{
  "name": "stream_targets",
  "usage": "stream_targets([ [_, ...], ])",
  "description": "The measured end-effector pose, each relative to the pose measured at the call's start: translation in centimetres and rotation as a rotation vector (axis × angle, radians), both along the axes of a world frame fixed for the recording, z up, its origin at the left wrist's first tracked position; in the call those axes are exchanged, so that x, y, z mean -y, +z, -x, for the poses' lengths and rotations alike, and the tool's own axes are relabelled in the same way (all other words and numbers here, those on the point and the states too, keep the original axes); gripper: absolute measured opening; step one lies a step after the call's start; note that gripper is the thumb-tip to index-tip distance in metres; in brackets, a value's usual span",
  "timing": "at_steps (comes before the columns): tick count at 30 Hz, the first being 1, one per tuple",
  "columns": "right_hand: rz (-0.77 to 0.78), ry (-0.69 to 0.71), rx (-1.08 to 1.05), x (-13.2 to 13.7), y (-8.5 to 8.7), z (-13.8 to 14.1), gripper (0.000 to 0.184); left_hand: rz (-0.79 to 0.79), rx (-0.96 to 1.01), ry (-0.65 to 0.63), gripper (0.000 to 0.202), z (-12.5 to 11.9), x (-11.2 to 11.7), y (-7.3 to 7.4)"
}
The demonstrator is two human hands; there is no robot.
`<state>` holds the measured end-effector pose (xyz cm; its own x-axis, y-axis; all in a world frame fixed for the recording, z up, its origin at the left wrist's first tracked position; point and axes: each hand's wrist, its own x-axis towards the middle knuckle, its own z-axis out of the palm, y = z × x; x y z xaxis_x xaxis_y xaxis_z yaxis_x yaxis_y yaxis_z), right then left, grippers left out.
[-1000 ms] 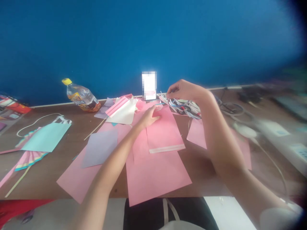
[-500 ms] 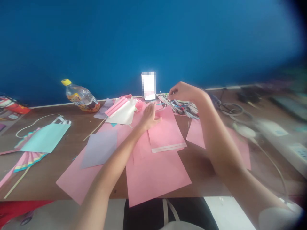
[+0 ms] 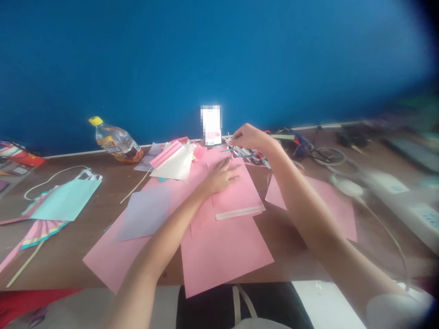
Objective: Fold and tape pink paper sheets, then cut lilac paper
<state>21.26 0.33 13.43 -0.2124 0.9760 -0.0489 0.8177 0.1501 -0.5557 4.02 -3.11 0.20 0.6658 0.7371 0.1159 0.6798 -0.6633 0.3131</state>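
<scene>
My left hand (image 3: 222, 176) lies flat with its fingers spread on a pink paper sheet (image 3: 240, 194) that has a white strip along its near edge. More pink paper (image 3: 226, 256) spreads underneath. My right hand (image 3: 247, 137) hovers beyond it, fingertips pinched together and pointing down over a tangled heap of thin strips (image 3: 254, 157) in white, red and dark colours. Whatever sits between those fingertips is too small to make out. A bright, blurred-out phone-like screen (image 3: 211, 124) stands against the wall, just left of my right hand.
A bottle with a yellow cap (image 3: 116, 144) stands tilted at the back left. Nearer are a light purple sheet (image 3: 144, 214) and a turquoise paper piece with folded fans (image 3: 66, 196). Cables (image 3: 329, 155) and a white power strip (image 3: 391, 183) lie on the right. A blue wall closes off the back.
My left hand has slid slightly right and nearer, its fingers now spread flatter on the pink sheet. My right hand has dropped lower and shifted left over the strips.
</scene>
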Motion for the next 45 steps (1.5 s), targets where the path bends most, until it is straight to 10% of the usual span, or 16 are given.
stream_targets([
  [23, 0.148, -0.370, -1.016, -4.7, -5.8, -0.7, 0.012, 0.051, -0.070, 0.067, 0.076, -0.6, -0.6, -0.4],
  [45, 0.120, -0.505, -1.209, -4.9, -6.0, 0.3, 0.014, 0.067, -0.091, 0.134, 0.080, -1.2, -0.4, -0.1],
])
